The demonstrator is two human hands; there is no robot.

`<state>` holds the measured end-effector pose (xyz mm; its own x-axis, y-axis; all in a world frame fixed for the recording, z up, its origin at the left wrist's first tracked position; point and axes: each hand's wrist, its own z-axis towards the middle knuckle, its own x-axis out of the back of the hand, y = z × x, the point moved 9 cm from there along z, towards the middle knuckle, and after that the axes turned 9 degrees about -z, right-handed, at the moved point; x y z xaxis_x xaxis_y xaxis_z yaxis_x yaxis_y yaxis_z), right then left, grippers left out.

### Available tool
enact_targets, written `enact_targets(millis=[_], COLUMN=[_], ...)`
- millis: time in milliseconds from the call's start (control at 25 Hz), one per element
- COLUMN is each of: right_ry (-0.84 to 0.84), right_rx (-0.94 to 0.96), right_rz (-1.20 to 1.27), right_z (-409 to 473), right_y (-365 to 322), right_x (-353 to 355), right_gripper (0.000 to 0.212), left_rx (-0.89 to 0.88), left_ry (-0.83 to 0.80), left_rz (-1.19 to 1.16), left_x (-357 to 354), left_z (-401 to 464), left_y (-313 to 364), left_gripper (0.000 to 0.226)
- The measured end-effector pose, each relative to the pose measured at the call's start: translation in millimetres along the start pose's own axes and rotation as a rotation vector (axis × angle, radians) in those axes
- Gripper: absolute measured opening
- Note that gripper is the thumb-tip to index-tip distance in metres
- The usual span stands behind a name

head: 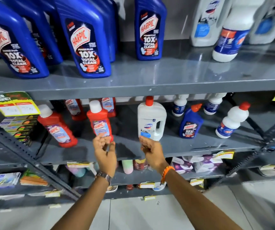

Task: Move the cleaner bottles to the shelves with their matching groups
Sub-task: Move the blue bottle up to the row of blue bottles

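Observation:
Large blue Harpic bottles [87,40] stand on the upper grey shelf [150,83], with big white bottles [231,30] at its right. On the middle shelf [183,145] stand red Harpic bottles [100,120], a white jug with a red cap [151,120], a small blue Harpic bottle [190,123] and small white bottles [233,120]. My left hand [104,150] hovers open just below a red bottle, holding nothing. My right hand [150,150] is open just in front of the white jug's base; I cannot tell if it touches.
A yellow and green price tag [14,103] hangs at the left of the upper shelf's edge. Boxed goods [20,128] sit to the left. Lower shelves hold purple boxes [198,163] and small containers [127,166]. Slanted metal braces [25,156] cross the left and right sides.

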<state>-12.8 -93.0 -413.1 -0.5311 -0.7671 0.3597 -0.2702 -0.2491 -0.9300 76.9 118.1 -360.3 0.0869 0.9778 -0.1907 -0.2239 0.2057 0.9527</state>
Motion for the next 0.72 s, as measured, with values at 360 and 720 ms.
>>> enact_targets(millis=[360, 720], right_ry=[0.389, 0.23], right_rx=[-0.133, -0.086], right_rz=[0.142, 0.105], right_z=[-33, 40], right_y=[76, 92], right_x=[211, 286], right_gripper=[0.028, 0.059], left_rx=[0.254, 0.442], left_ry=[-0.66, -0.545], left_rz=[0.02, -0.036], left_x=[-189, -307], left_z=[-82, -83], left_y=[-44, -90], left_gripper=[0.029, 0.043])
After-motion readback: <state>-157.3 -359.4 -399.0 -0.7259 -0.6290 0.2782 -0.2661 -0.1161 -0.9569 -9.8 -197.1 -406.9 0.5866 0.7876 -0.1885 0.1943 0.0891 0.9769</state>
